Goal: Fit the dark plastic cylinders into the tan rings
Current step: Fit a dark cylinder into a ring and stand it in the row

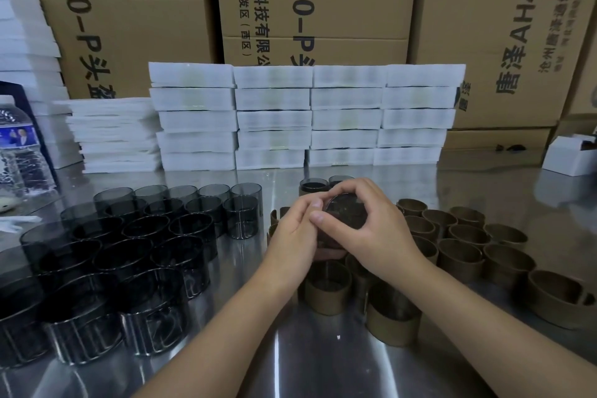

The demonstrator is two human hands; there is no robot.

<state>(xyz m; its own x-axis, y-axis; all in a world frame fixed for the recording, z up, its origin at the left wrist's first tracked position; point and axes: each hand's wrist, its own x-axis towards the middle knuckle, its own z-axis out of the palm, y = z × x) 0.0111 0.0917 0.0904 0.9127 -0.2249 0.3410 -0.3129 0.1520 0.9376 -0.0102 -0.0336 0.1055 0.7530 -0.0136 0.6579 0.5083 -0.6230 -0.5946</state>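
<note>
Smoky dark plastic, the cylinder (347, 211) sits tilted toward the camera above the middle of the table, held between both hands. The left hand (295, 231) curls round its left side with the thumb at the rim; the right hand (374, 223) wraps over the top and right side, thumb pressing the near edge. Whether a tan ring already sits on its lower end cannot be told, as the fingers hide it.

Just behind the hands stand two assembled pieces (314, 187), dark tops in tan collars. Loose tan rings (460, 257) crowd the right side: ten to the right of the right hand, at least three more below the wrists, and two peeking out left of the left hand. On the left stand the spare dark cylinders (145, 229), five in the back row and perhaps twenty in all; the near ones overlap too much for a firm count.

Everything rests on a shiny steel table (323, 359). Along its far edge are white foam packs (274, 119), four columns of five. A lower white pile (113, 136) lies left of them, and beyond it a water bottle (17, 145). A small white box (568, 155) sits far right. Three large printed cardboard cartons (323, 3) wall off the back.
</note>
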